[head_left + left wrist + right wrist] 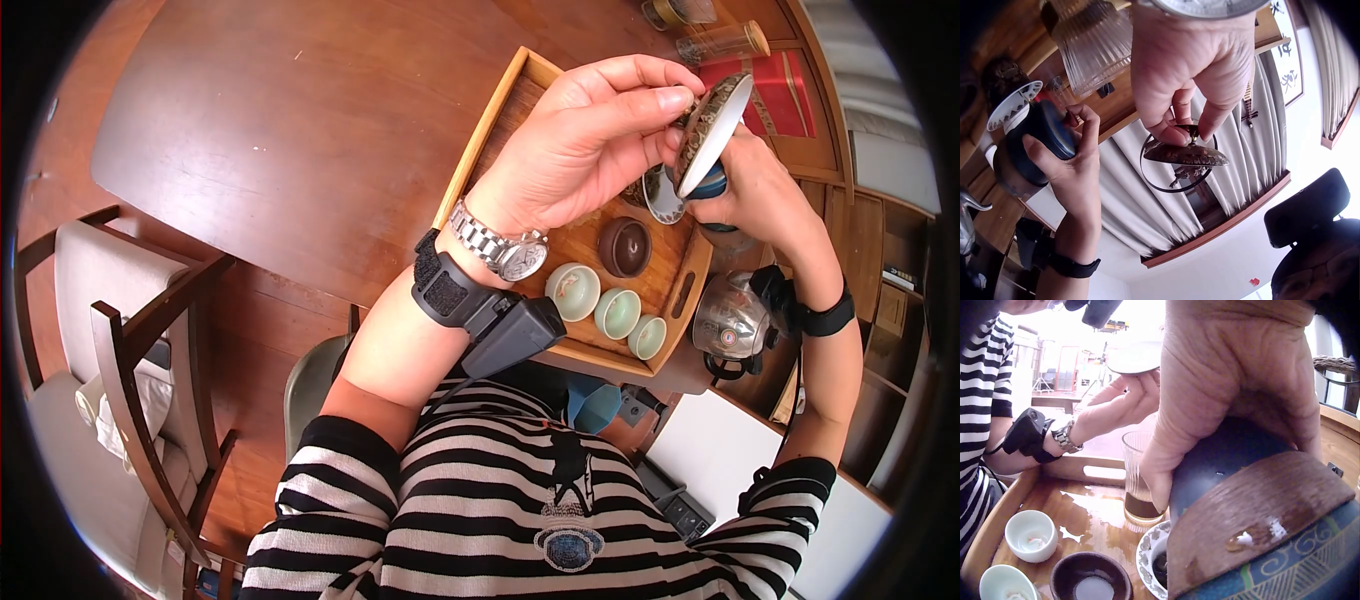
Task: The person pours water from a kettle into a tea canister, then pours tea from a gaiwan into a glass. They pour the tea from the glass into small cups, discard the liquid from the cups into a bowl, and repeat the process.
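Note:
My left hand (590,150) pinches the knob of a patterned lid (1186,155) between thumb and fingers, holding it tilted in the air with its white inside (722,140) facing away from the palm. Beside it, my right hand (768,190) grips a dark blue vessel (1260,537) with a brown band, which is tilted in the left wrist view. Under or beside that vessel is a white-rimmed patterned bowl (1146,556) with dark contents, partly hidden. A ribbed glass (1137,487) holding amber liquid stands beside the bowl.
On the wooden tray (470,165) sit a brown cup (625,247) and pale green cups (618,313). A glass kettle (733,318) stands right of the tray, a red box (780,95) beyond it. Chairs (125,260) are at left.

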A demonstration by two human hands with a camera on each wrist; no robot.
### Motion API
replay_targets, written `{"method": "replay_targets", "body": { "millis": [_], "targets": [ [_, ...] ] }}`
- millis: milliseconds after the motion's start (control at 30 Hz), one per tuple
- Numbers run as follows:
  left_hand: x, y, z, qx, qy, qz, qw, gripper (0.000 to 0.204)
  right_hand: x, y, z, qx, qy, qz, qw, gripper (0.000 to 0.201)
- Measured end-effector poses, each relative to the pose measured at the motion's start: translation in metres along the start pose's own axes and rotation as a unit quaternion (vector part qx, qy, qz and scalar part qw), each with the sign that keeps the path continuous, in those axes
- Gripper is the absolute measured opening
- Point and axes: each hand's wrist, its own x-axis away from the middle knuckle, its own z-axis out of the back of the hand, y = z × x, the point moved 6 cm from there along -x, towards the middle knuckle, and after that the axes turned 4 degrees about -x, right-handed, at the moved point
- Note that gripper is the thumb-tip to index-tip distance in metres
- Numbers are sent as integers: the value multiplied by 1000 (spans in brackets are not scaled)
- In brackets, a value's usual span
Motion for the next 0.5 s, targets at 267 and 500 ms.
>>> {"method": "replay_targets", "body": {
  "millis": [267, 500],
  "targets": [
    [0, 0, 0, 4, 0, -1, 1000, 18, -7, 2, 6, -1, 11, 5, 1000, 67],
    [0, -1, 0, 4, 5, -2, 1000, 19, -9, 4, 8, -26, 12, -15, 999, 68]
  ]
}}
